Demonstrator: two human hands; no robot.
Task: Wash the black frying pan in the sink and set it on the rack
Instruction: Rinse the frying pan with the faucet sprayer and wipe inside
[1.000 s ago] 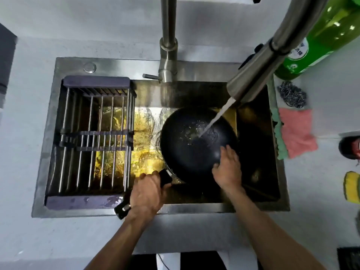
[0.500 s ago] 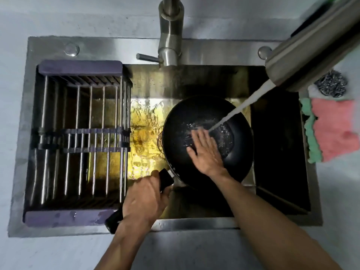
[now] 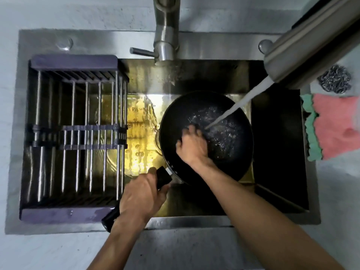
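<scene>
Head view: w/ left hand (image 3: 141, 197) clenched round the handle, black frying pan (image 3: 206, 137) sits mid-sink (image 3: 280, 219), rack (image 3: 76, 133) at sink's left end, while right hand (image 3: 191, 147), flat 0.5 s ago, now rubs w/ fingers curled, holding nothing, under the stream (image 3: 239, 106), so washing is underway, racking not yet.

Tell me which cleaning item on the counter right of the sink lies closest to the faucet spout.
The steel wool scrubber: a grey metallic coil just below the spout. The pink cloth and green cloth lie nearer the person.
</scene>
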